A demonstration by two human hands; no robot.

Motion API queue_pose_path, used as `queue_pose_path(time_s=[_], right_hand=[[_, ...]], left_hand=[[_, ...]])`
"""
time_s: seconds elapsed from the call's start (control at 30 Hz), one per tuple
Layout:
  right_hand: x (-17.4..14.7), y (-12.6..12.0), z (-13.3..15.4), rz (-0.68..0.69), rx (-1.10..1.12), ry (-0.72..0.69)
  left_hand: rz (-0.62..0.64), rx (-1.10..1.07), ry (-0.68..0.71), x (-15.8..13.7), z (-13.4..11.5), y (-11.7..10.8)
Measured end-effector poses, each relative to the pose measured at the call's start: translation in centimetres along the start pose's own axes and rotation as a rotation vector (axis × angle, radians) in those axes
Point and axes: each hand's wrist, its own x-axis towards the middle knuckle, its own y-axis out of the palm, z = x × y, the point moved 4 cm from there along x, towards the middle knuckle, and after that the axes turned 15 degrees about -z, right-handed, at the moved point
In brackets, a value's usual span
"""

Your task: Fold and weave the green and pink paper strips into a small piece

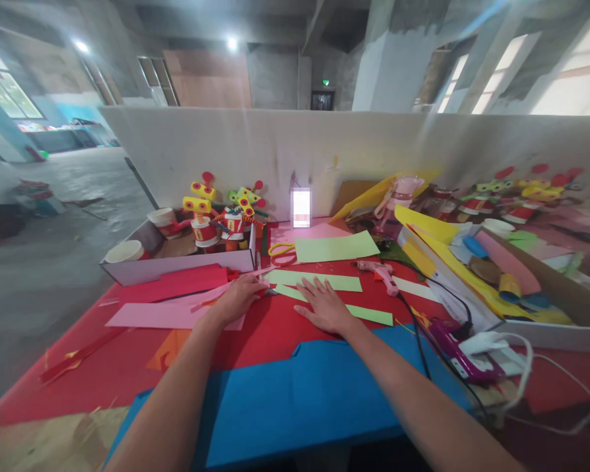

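My right hand (324,307) lies palm down with fingers spread, pressing on a light green paper strip (373,315). A second green strip (343,282) lies just beyond its fingertips. Over pink paper (147,315) my left hand (240,295) is curled, its fingers bent down and close together. A small greyish thing (271,292) shows by its fingertips, too blurred to name. Scissors with yellow handles (282,253) rest ahead of both hands, near a larger green sheet (338,247). Blue cloth or paper (299,400) lies under my forearms.
Paper-cup robot figures (204,229) stand in a white tray (187,267) at left. A pink glue gun (381,272) lies at right, its cord near a purple power strip (465,354). An open box (545,331) holds coloured scraps. A white partition (216,144) closes the back.
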Motion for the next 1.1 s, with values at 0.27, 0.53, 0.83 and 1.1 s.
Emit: queue_pose_path(time_s=[0.27, 0.53, 0.83, 1.1], right_hand=[[0.3, -1.0, -1.9, 0.004, 0.023, -0.177], [-0.5, -1.3, -1.5, 0.065, 0.055, -0.1], [-0.4, -0.9, -1.9, 0.03, 0.06, -0.13], [-0.5, -1.3, -1.8, -0.02, 0.098, -0.118]], left_hand=[[0.005, 0.008, 0.025, -0.2, 0.4, 0.2], [0.058, -0.031, 0.003, 0.1, -0.5, -0.8], [0.097, -0.025, -0.002, 0.3, -1.3, -1.2], [0.089, -0.017, -0.047, 0.3, -0.6, -1.5]])
